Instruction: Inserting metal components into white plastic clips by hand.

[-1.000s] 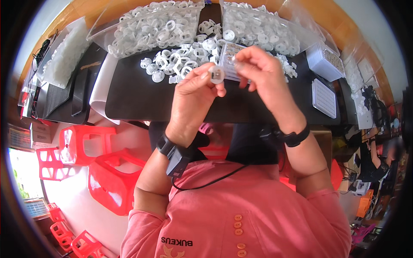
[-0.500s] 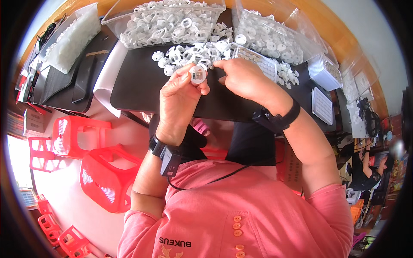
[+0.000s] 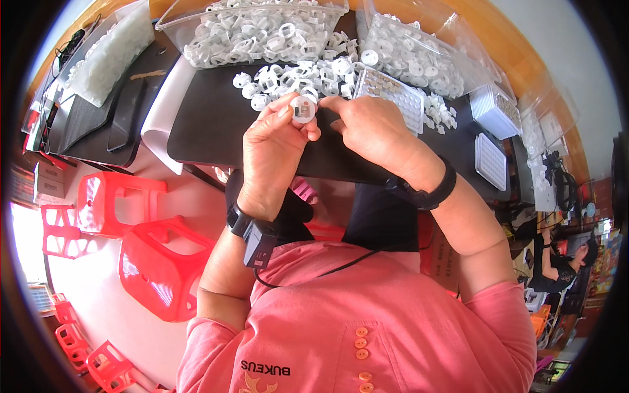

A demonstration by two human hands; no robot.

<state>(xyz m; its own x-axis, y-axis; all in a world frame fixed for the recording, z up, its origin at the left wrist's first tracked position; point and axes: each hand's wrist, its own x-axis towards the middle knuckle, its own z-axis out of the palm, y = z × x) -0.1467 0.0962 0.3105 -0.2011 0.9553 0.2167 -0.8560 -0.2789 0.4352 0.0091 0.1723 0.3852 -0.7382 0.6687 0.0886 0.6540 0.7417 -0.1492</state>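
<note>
Between the thumb and fingers of my left hand (image 3: 272, 139) is a small round white plastic part (image 3: 303, 110), its open face up, with a dark and metallic piece inside. My right hand (image 3: 372, 124) comes in from the right, index finger stretched out so its tip is at or right beside the part's edge. The right thumb sits apart below that finger; its other fingers are largely hidden. Whether something tiny is at the fingertip is too small to see. Just beyond both hands lies a heap of loose white plastic parts (image 3: 282, 80) on the black table (image 3: 209, 124).
Clear bins of white parts (image 3: 262, 39) and round discs (image 3: 419, 62) stand behind. A white tray with round pockets (image 3: 409, 108) lies right, near stacked trays (image 3: 495, 110) and another tray (image 3: 490, 162). Red stools (image 3: 164, 265) stand left. A person (image 3: 557, 268) is far right.
My right hand has moved slightly left, bringing its index fingertip to the edge of the round part. The left hand still holds the part in nearly the same place.
</note>
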